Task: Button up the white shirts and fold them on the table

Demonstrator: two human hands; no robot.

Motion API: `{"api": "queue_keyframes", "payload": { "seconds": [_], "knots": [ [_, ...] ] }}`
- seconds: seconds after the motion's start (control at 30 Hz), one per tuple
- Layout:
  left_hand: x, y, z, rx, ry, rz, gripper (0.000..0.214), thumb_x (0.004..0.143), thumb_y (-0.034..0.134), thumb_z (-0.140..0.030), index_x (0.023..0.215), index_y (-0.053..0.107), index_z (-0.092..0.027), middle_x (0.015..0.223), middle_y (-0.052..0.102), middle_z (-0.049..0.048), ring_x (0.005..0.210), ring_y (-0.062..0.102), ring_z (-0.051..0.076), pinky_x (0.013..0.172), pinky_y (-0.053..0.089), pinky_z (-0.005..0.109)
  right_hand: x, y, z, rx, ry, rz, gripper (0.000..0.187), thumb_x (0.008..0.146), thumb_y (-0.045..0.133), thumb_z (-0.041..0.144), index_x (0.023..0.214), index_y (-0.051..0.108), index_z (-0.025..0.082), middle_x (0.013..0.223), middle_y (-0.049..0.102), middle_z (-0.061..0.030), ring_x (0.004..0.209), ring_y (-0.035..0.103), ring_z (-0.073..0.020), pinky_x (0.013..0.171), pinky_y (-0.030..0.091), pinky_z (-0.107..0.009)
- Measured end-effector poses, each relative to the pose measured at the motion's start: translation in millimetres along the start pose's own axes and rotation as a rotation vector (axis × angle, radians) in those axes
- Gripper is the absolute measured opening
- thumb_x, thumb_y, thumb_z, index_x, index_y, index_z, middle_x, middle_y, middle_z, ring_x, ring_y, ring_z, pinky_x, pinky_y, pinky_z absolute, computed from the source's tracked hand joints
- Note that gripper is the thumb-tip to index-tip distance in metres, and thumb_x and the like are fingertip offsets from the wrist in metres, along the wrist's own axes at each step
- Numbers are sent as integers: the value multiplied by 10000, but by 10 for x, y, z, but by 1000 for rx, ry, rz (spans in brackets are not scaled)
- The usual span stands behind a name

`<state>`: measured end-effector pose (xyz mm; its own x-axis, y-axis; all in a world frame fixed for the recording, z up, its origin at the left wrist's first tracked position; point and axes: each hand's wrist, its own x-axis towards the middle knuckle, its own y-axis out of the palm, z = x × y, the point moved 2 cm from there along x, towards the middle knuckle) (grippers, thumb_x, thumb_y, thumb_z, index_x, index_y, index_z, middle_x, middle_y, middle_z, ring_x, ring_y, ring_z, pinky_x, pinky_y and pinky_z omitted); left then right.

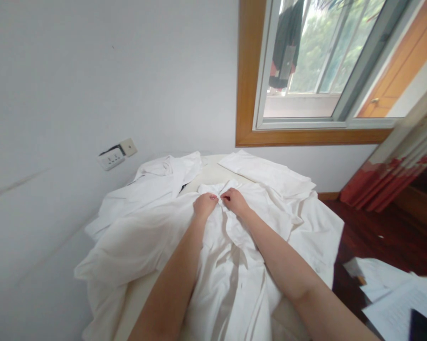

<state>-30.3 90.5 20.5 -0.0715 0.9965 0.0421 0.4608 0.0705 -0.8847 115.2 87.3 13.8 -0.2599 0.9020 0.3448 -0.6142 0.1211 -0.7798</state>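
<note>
A white garment [234, 265] lies spread over a pale table [137, 296] in front of me. My left hand [205, 204] and my right hand [234, 200] meet at its far end, near the collar. Both are closed, pinching the white cloth between fingers and thumb, almost touching each other. More white cloth [156, 182] lies crumpled at the back left, and a folded white piece [270, 173] rests at the back right.
A grey wall with a wall socket [115, 155] stands to the left. A wood-framed window [316, 71] is behind the table. Dark wooden floor [377, 237] with white papers [394, 293] lies to the right, beside a red and white curtain [394, 175].
</note>
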Motion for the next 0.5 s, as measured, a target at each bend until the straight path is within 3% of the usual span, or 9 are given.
{"api": "queue_keyframes", "payload": {
  "seconds": [0.2, 0.5],
  "knots": [
    [8, 4, 17, 15, 20, 3, 298, 782, 530, -357, 1012, 702, -276, 1037, 721, 28, 1001, 626, 212, 789, 423, 278, 3, -53, 44, -24, -71, 49, 248, 750, 527, 57, 825, 739, 164, 798, 654, -51, 848, 552, -162, 794, 393, -227],
    [-11, 2, 13, 36, 55, -13, 274, 786, 523, -362, 983, 704, -303, 1052, 710, 17, 997, 619, 215, 800, 420, 296, -25, -52, 18, -97, -97, 65, 266, 810, 527, 145, 956, 741, 206, 816, 617, -70, 853, 537, -181, 818, 388, -257]
  ]
}}
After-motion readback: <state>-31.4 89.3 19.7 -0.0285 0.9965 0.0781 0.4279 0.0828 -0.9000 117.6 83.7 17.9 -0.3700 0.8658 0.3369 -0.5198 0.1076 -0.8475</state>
